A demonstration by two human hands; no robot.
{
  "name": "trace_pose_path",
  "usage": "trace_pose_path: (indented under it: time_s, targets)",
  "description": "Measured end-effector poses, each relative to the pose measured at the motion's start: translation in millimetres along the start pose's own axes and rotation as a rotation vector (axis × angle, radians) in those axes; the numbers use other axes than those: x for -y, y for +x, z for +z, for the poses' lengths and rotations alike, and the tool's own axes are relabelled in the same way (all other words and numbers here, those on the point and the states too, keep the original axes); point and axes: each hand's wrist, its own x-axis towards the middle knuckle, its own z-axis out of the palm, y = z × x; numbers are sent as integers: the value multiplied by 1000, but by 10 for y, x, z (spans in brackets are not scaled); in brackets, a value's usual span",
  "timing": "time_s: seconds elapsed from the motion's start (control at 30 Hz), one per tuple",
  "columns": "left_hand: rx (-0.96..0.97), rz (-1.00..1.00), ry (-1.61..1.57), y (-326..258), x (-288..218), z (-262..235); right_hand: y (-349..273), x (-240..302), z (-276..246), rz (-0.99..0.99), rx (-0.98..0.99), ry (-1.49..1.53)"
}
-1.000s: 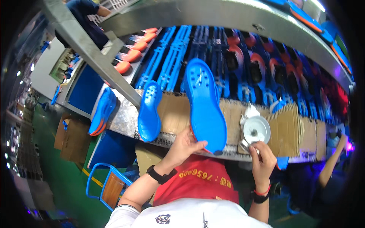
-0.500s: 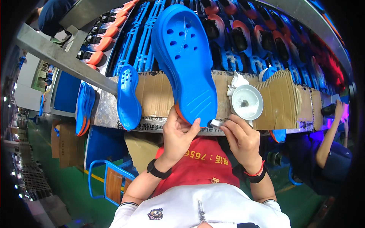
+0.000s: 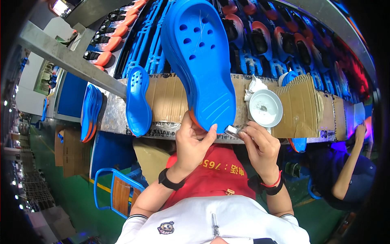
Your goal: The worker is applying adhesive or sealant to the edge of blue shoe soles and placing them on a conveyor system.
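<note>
A large blue shoe sole (image 3: 209, 81) with several holes at its far end is held up in front of me. My left hand (image 3: 194, 140) grips its near end, thumb on the top face, fingers underneath where an orange layer shows. Pinched in my right hand (image 3: 261, 144) is a small tool with a white tip (image 3: 232, 129), touching or very close to the sole's near right edge. What kind of tool it is, I cannot make out. Just beyond that hand stands a white bowl (image 3: 277, 106) with a little whitish content, beside crumpled white tissue (image 3: 254, 86).
Another blue sole (image 3: 138, 103) lies left on the cardboard-covered bench (image 3: 164, 101), near stacked soles (image 3: 91, 114). A cardboard flap (image 3: 296, 107) stands right of the bowl. Behind run racks of orange-and-black shoes (image 3: 260, 40). A metal post (image 3: 73, 57) crosses at left. A co-worker's arm (image 3: 351, 162) shows at far right.
The sole has shifted slightly toward me and right in view. The tool in my right hand is turned a little, showing more of its body. The co-worker's arm has moved.
</note>
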Motion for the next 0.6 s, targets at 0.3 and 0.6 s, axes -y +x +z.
trace_pose_path:
  time_s: [0.3,0.6]
  targets:
    - [2,6,-23,-22,-19,3,-41,-24,-21,4,-58,-94]
    - [6,14,-51,-22,-5,20,-55,-44,-73,24,-88,-99]
